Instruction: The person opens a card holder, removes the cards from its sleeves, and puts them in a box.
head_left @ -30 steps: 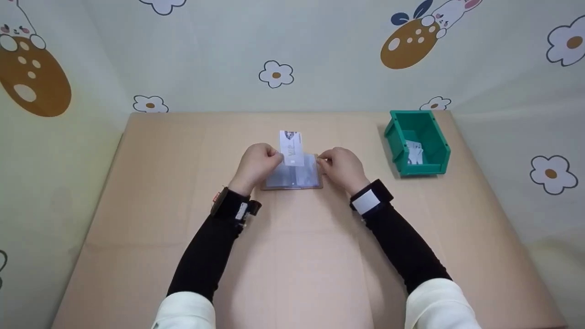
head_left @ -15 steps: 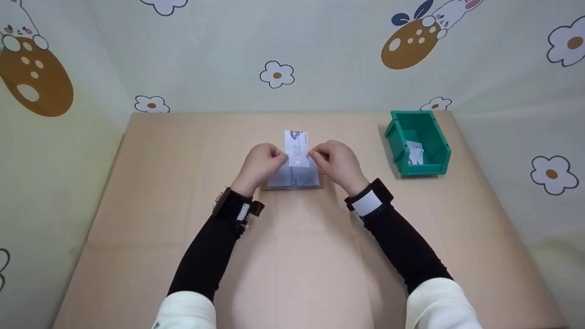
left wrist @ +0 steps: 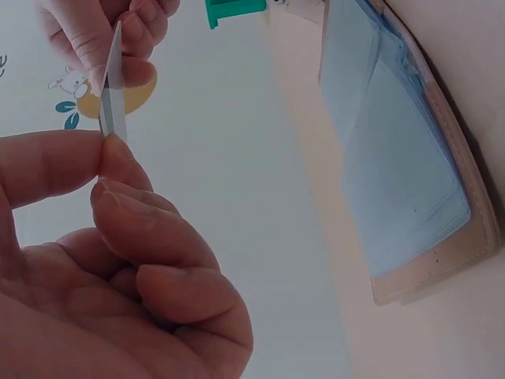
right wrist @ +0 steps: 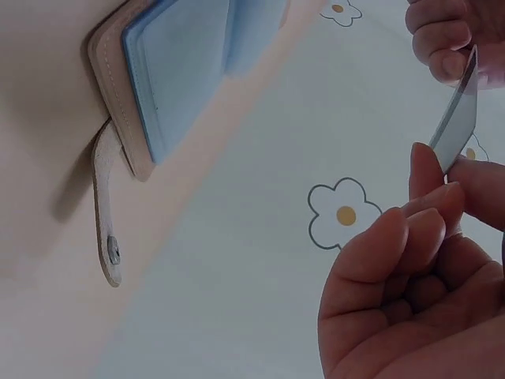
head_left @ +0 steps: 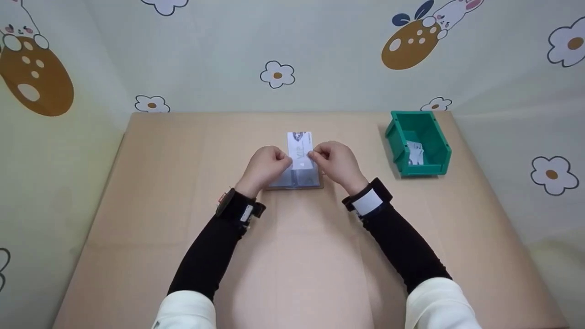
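A white card (head_left: 299, 140) printed "VIP" is held up between both hands, above an opened card holder (head_left: 305, 179). My left hand (head_left: 265, 168) pinches its left edge between thumb and index finger. On the opposite edge, my right hand (head_left: 339, 163) pinches it the same way. From the left wrist, the card (left wrist: 113, 103) appears nearly edge-on, apart from the holder's clear sleeves (left wrist: 402, 150). The holder has a tan, stitched cover (right wrist: 118, 95). A strap (right wrist: 104, 201) with a metal snap sticks out from its side.
A green bin (head_left: 422, 170) stands at the back right of the table, with several white cards (head_left: 415, 153) inside. Brown covering (head_left: 292, 260) spreads over the tabletop. Behind it hangs a pale curtain (head_left: 219, 59) with flowers and rabbits.
My right hand has left the holder's edge and taken hold of the card's right side. The card, first gripped by the left hand alone, has shifted slightly right.
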A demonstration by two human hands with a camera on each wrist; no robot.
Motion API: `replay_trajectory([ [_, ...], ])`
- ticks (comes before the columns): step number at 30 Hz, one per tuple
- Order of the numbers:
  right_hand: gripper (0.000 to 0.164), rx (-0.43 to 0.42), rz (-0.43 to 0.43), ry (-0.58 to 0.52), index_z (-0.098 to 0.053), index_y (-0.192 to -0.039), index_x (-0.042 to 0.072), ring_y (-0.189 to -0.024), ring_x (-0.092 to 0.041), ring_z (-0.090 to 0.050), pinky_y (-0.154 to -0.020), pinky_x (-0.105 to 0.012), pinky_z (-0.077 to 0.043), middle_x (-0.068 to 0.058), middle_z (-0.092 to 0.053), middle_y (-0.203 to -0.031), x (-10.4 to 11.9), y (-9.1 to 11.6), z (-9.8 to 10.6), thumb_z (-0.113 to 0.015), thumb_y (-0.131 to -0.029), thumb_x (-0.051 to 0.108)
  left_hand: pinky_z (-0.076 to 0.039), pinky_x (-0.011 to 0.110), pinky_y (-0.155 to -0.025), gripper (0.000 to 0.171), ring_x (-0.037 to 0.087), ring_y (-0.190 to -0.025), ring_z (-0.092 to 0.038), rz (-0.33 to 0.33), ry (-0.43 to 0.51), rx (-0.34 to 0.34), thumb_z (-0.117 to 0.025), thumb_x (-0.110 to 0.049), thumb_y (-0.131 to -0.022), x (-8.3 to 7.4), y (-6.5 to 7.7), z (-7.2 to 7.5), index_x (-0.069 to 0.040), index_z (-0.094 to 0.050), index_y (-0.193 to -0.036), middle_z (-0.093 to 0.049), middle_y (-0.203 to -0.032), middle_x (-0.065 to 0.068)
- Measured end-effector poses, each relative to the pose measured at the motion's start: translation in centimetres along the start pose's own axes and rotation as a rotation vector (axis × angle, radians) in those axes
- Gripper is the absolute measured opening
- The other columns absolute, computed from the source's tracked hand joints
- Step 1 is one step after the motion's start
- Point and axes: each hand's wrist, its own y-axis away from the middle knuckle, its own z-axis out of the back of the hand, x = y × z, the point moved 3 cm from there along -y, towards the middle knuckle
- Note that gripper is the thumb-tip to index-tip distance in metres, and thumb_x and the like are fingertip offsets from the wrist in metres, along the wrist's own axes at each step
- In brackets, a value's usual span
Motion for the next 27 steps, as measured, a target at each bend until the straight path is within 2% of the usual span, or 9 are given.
replay_trajectory([
  [8,0.019,0.021,-0.042,-0.037,-0.069,-0.085,0.006,-0.069,-0.018,-0.05,-0.063,-0.03,-0.04,-0.002,-0.056,-0.075,-0.2,-0.1,0.2,-0.066,-0.096,0.021,-0.04,0.029,-0.065,0.017,0.016,-0.068,-0.05,-0.017,-0.046,-0.004,-0.061,-0.017,-0.088,-0.2,0.0,-0.2,-0.003,-0.068,-0.082,-0.06,-0.077,0.001],
  [15,0.021,0.009,-0.062,-0.067,-0.067,-0.084,0.005,-0.071,-0.018,-0.05,-0.065,-0.03,-0.041,-0.003,-0.056,-0.076,-1.0,-0.1,0.9,-0.064,-0.097,0.021,-0.043,0.033,-0.069,0.022,0.02,-0.073,-0.054,-0.016,-0.106,-0.012,-0.065,-0.023,-0.091,0.5,-0.3,-0.4,-0.003,-0.067,-0.084,-0.059,-0.079,0.003],
  [21,0.021,-0.012,-0.123,-0.061,-0.067,-0.089,0.005,-0.076,-0.021,-0.052,-0.066,-0.032,-0.043,-0.007,-0.058,-0.083,-2.6,0.1,2.7,-0.062,-0.098,0.023,-0.049,0.04,-0.073,0.019,0.026,-0.08,-0.062,-0.028,-0.327,-0.083,-0.067,-0.022,-0.089,2.2,-0.5,-0.2,-0.004,-0.072,-0.085,-0.069,-0.088,0.009],
  [24,0.023,-0.033,-0.157,-0.057,-0.067,-0.093,0.004,-0.078,-0.023,-0.052,-0.067,-0.032,-0.042,-0.01,-0.059,-0.087,-3.8,0.3,4.1,-0.061,-0.099,0.025,-0.05,0.042,-0.067,0.016,0.026,-0.074,-0.062,-0.009,-0.419,-0.119,-0.069,-0.019,-0.086,3.1,-0.5,-0.1,-0.005,-0.072,-0.078,-0.069,-0.083,0.008],
  [27,0.025,-0.062,-0.196,-0.051,-0.066,-0.096,0.002,-0.078,-0.025,-0.051,-0.066,-0.031,-0.04,-0.011,-0.058,-0.088,-5.1,0.5,5.6,-0.06,-0.1,0.026,-0.049,0.042,-0.061,0.022,0.024,-0.067,-0.057,0.029,-0.482,-0.132,-0.069,-0.016,-0.084,3.7,-0.5,-0.1,-0.007,-0.064,-0.065,-0.064,-0.074,0.007],
])
